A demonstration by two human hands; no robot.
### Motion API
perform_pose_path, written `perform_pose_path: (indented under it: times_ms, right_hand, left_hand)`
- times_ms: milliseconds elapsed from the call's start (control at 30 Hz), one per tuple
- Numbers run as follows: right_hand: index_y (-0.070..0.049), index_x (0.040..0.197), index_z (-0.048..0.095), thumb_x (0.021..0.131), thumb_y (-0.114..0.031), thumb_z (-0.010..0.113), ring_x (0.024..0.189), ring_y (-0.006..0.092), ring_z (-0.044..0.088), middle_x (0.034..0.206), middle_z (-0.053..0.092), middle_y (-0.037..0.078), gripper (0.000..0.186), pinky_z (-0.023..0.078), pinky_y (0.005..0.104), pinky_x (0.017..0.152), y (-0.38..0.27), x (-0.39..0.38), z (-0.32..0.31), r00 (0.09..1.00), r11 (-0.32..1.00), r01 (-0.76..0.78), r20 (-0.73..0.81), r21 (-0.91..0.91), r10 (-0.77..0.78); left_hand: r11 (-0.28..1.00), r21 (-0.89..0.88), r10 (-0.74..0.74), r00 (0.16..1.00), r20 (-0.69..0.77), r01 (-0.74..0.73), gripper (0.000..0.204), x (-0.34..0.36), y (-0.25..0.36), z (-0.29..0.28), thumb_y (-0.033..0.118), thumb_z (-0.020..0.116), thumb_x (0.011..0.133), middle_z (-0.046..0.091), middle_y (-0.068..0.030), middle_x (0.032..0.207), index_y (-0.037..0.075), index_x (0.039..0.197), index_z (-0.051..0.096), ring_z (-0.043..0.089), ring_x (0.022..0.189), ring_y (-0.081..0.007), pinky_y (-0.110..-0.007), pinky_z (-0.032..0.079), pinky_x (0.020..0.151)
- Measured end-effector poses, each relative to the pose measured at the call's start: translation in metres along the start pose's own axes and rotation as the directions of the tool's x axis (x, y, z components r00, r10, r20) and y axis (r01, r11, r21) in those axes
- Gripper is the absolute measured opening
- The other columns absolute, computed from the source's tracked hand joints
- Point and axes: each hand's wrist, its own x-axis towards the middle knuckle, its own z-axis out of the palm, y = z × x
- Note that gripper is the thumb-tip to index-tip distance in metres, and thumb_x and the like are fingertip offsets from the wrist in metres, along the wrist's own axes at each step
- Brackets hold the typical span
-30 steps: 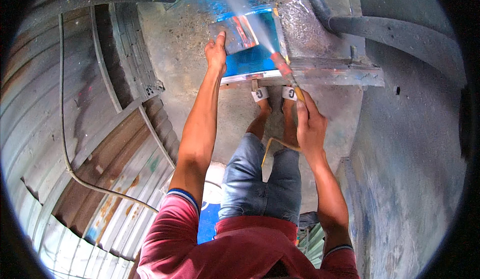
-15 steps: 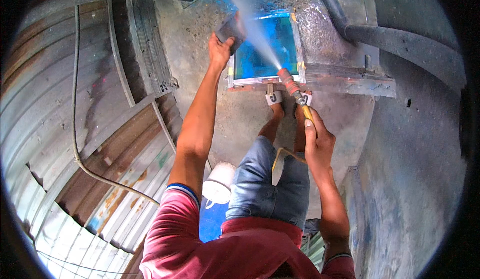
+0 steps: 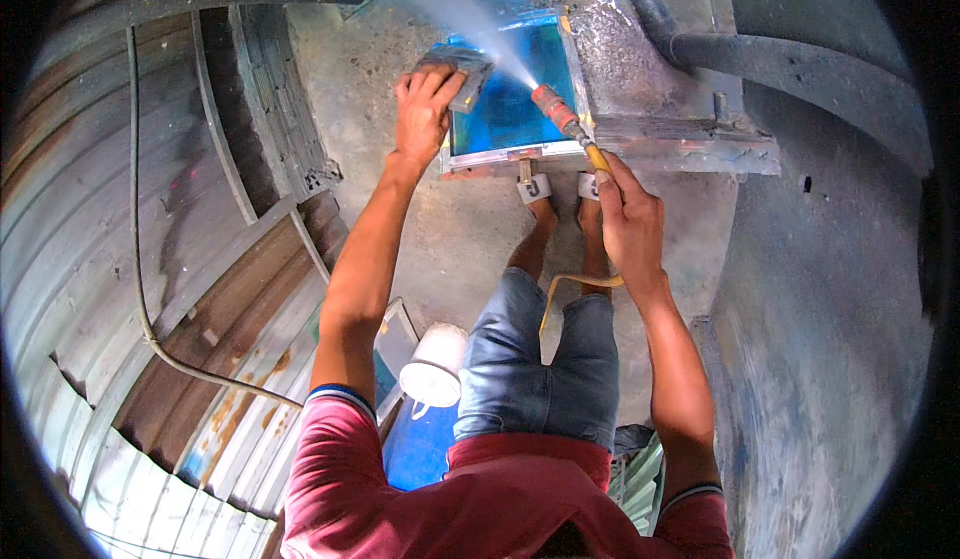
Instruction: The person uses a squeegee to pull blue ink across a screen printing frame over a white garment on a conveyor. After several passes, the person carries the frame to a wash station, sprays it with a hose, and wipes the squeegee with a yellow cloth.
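Note:
A framed screen [image 3: 531, 86] with a bright blue mesh lies ahead of me, just beyond my feet in sandals. My left hand [image 3: 426, 114] grips a dark grey flat piece [image 3: 464, 69] over the screen's upper-left part, fingers bent over its top. My right hand [image 3: 628, 222] is closed on a spray gun [image 3: 555, 109] with a red nozzle and a yellow hose [image 3: 585, 281]. A white jet of spray leaves the nozzle toward the upper left, passing over the screen and the grey piece.
Corrugated sheet wall [image 3: 100, 259] with a cable runs on the left. A white bucket [image 3: 433, 364] and a blue container [image 3: 420, 449] stand beside my legs, near another frame. Dark pipes [image 3: 790, 64] curve along the upper right, above a grey wall [image 3: 820, 339].
The grey piece went left and tilted, then came back over the screen's left part with my fingers over its top. The spray gun stays in my right hand, its jet now angled farther left.

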Motion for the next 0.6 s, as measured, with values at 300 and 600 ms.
perform_pose_path:
  times_ms: [300, 600]
  right_hand:
    - [-0.008, 0.118, 0.066, 0.095, -0.019, 0.055, 0.048, 0.0196, 0.047, 0.059, 0.049, 0.017, 0.027, 0.042, 0.035, 0.052, 0.015, 0.003, -0.005, 0.997, 0.997, -0.075, 0.014, 0.001, 0.075]
    - [-0.006, 0.117, 0.065, 0.094, -0.019, 0.055, 0.056, 0.032, 0.059, 0.067, 0.058, 0.023, 0.029, 0.047, 0.0387, 0.058, 0.011, 0.011, 0.0, 1.0, 0.997, 0.008, -0.004, 0.074, -0.007]
  left_hand:
    - [0.953, 0.146, 0.247, 0.958, 0.144, -0.267, 0.049, -0.002, 0.008, -0.011, 0.004, 0.059, 0.077, 0.059, -0.0007, 0.127, 0.015, 0.125, 0.06, 0.05, 0.118, -0.0234, -0.048, 0.032, 0.102]
    - [0.898, 0.149, 0.379, 0.899, 0.217, -0.415, 0.042, -0.003, 0.024, -0.014, 0.013, 0.054, 0.081, 0.057, 0.0015, 0.131, 0.016, 0.123, 0.06, 0.049, 0.12, -0.0223, -0.048, 0.032, 0.105]
